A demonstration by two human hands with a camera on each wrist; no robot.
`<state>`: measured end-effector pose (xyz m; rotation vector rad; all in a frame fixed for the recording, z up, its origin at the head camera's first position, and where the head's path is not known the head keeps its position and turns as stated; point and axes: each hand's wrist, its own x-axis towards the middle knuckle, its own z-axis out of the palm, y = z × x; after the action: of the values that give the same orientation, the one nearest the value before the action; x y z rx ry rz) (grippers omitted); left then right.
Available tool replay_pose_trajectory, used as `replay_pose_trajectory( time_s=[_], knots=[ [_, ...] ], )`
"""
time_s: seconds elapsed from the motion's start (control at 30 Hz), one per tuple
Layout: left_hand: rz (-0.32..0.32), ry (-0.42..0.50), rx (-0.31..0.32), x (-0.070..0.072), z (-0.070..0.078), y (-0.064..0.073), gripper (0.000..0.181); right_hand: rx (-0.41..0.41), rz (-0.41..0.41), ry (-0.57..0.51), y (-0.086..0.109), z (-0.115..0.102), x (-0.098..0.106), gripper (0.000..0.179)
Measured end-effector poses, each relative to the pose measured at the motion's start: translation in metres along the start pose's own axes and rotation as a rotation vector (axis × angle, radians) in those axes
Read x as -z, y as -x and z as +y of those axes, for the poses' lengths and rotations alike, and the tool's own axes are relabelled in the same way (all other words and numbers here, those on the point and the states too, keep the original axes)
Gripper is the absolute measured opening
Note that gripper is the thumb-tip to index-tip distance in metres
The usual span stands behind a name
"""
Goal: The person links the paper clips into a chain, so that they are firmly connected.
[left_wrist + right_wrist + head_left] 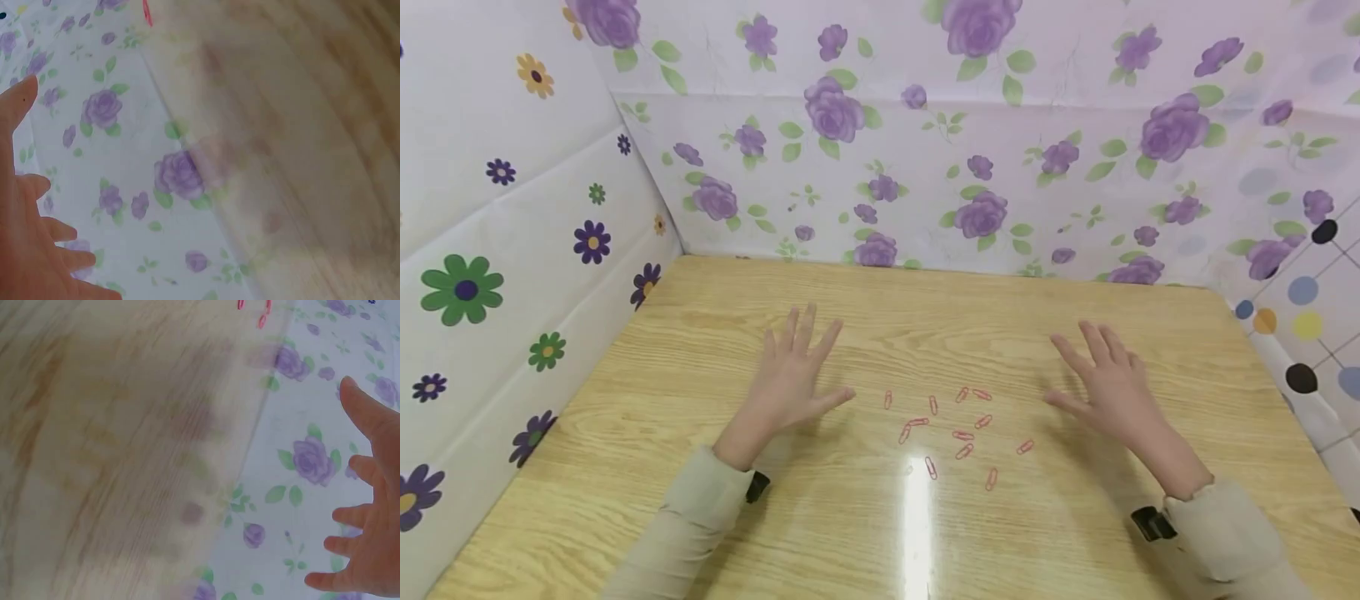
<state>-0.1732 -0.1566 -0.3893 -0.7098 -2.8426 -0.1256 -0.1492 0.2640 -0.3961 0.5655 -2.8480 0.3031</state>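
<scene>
Several pink paper clips (963,436) lie scattered over the middle of the wooden table, between the two hands. My left hand (790,379) hovers to their left with fingers spread and nothing in it. On the other side my right hand (1108,387) is also spread and holds nothing, its thumb pointing toward the clips. One paper clip (1026,447) lies nearest the right hand, and another paper clip (888,400) nearest the left. In the right wrist view a few clips (262,321) show at the top edge.
The light wood table (820,533) carries a bright streak of reflected light at the front. A floral sheet (917,158) rises behind it, a flower-print sheet (490,225) stands along the left, and a dotted sheet (1303,358) along the right.
</scene>
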Motion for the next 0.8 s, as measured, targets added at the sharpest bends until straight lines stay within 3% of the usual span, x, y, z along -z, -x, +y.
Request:
replay_pose_trajectory(
  time_s=[0.3, 0.53, 0.8],
  knots=[
    [-0.126, 0.078, -0.126, -0.012, 0.011, -0.015, 0.087, 0.168, -0.113, -0.065, -0.02, -0.002, -0.019, 0.067],
    [-0.233, 0.177, -0.256, -0.02, 0.013, -0.028, 0.079, 0.302, -0.123, -0.176, -0.036, -0.005, -0.032, 0.052],
    [-0.32, 0.33, -0.284, -0.034, 0.008, -0.043, 0.067, 0.333, -0.213, -0.312, -0.054, -0.002, -0.045, 0.042]
  ],
)
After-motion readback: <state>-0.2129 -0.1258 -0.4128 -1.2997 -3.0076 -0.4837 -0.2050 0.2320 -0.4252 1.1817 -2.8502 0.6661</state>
